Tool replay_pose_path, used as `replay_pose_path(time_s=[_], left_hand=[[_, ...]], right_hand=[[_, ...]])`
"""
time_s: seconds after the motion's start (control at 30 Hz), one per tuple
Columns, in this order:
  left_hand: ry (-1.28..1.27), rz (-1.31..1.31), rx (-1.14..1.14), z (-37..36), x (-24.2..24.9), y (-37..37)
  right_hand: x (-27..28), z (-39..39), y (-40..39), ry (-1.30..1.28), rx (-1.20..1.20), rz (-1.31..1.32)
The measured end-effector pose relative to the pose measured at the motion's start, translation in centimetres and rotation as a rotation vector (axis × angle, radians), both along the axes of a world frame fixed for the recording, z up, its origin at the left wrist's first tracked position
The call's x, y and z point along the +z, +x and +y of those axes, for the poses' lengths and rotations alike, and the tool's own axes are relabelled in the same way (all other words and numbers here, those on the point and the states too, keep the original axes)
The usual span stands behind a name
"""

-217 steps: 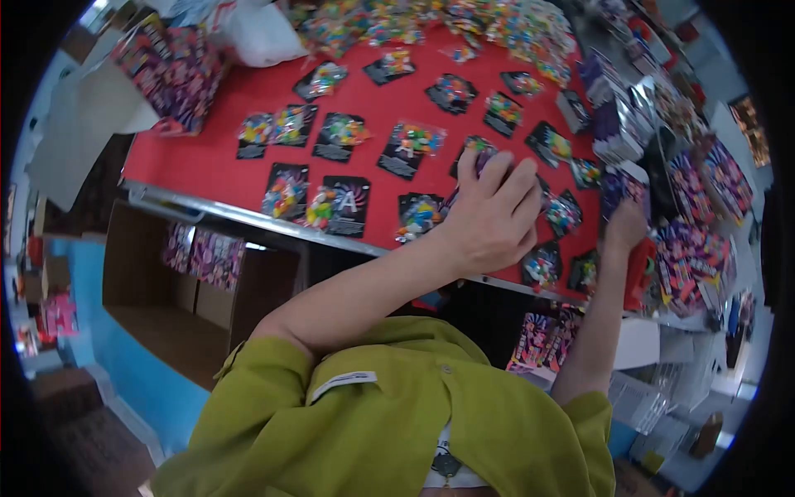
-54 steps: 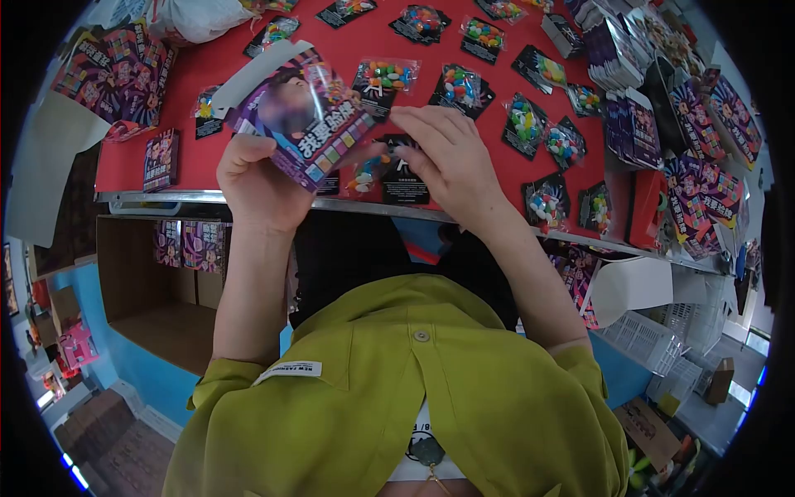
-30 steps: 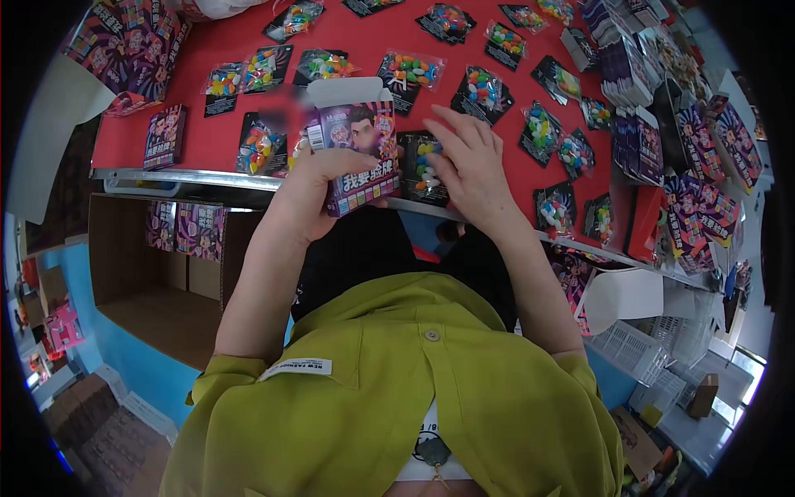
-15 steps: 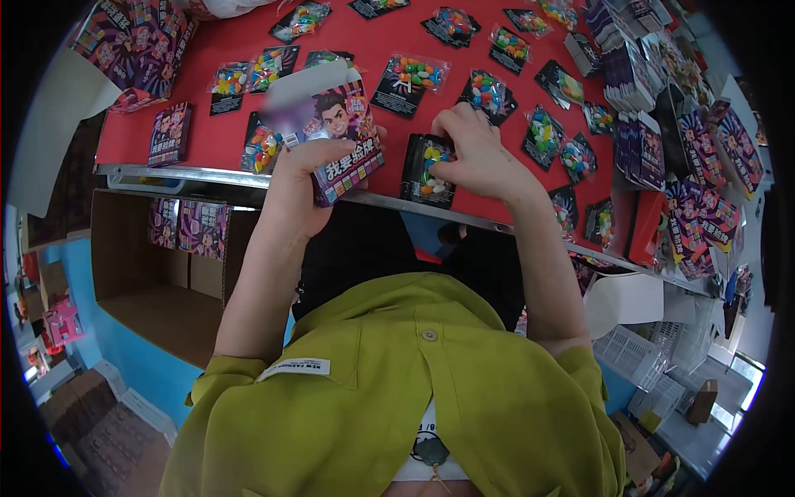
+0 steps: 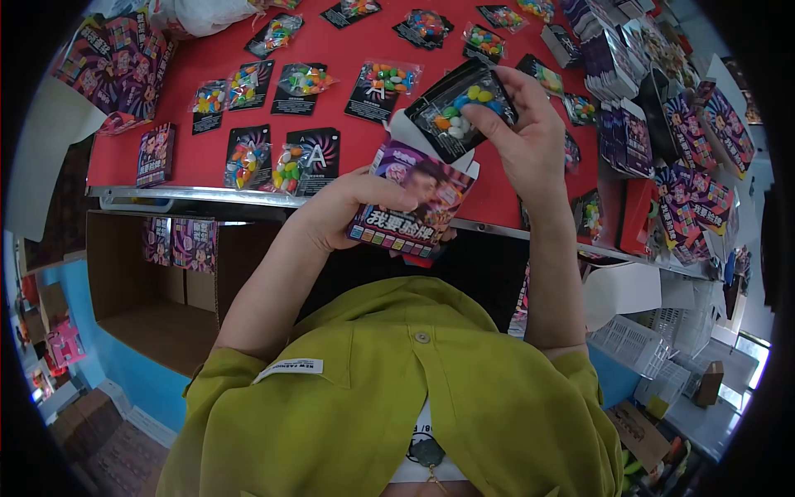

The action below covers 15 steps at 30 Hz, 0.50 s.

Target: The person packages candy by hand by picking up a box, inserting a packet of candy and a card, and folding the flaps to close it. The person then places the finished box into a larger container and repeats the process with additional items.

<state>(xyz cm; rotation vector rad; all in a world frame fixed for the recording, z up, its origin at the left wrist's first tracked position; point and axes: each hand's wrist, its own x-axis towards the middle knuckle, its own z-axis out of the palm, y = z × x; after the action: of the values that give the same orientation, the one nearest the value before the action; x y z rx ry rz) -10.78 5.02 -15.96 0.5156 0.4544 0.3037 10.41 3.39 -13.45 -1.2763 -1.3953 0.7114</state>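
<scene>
My left hand [image 5: 352,207] grips a purple printed carton [image 5: 406,203] with a cartoon figure on its front, tilted, its white top flap up. Between the thumb and fingers of my right hand [image 5: 526,124] is a candy packet [image 5: 464,112]: black cards with a clear bag of colourful candies. The packet's lower edge is at the carton's open top; whether it has entered cannot be made out. Behind the carton, on the red table [image 5: 331,50], lies another card-and-candy set [image 5: 383,87]. Two sets, one with an "A" card [image 5: 315,157], lie left of my left hand.
A closed purple carton [image 5: 156,155] stands at the table's left front edge. Stacks of flat cartons [image 5: 625,137] line the right side, near a red object [image 5: 638,217]. An open cardboard box [image 5: 149,290] sits below the table's metal edge [image 5: 273,199].
My right hand has picked up the candy packet from the table edge and raised it to the carton. My left hand has brought the carton rightward, uncovering the sets behind it.
</scene>
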Motion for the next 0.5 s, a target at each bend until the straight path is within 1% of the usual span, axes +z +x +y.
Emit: replay_pose_path(time_s=[0.03,0.07,0.1,0.13,0.23,0.27,0.3,0.33,0.37,0.4,0.43,0.47,0.5], left_hand=[[-0.001,0.006,0.01,0.1,0.0,-0.1],[0.028,0.001,-0.037,0.3,-0.1,-0.2],[0.056,-0.005,-0.089,0.3,-0.2,-0.1],[0.053,-0.009,-0.036,0.1,-0.3,0.1],[0.114,-0.034,-0.016,0.6,-0.8,0.6],[0.122,-0.049,-0.002,0.9,-1.4,0.8],[0.12,-0.051,-0.004,1.2,-1.5,1.0],[0.195,-0.06,-0.03,1.6,-1.5,1.2],[0.273,-0.069,-0.055,2.1,-1.5,1.5],[0.275,-0.069,-0.052,2.5,-1.7,1.9],[0.344,-0.095,-0.038,2.8,-2.0,2.6],[0.412,-0.12,-0.024,3.1,-2.4,3.0],[0.499,-0.05,-0.089,3.5,-2.7,3.1]], right_hand=[[-0.1,-0.1,0.2,-0.028,0.006,0.067],[-0.2,-0.3,0.3,-0.059,0.009,0.136],[-0.1,-0.6,0.4,-0.06,0.03,0.15],[0.0,-0.9,0.1,-0.06,0.029,0.153],[0.5,-1.9,-0.6,0.044,0.09,-0.057],[0.4,-1.8,-0.4,0.042,0.085,-0.062],[0.3,-1.5,-0.2,0.142,0.11,-0.184],[0.3,-1.3,-0.1,0.242,0.136,-0.306],[0.4,-1.3,0.2,0.244,0.137,-0.306],[0.5,-1.3,0.7,0.297,0.198,-0.291],[0.6,-1.2,0.9,0.349,0.262,-0.274],[0.4,-1.4,0.5,0.348,0.267,-0.273],[-0.1,-1.8,0.1,0.378,0.211,-0.329]])
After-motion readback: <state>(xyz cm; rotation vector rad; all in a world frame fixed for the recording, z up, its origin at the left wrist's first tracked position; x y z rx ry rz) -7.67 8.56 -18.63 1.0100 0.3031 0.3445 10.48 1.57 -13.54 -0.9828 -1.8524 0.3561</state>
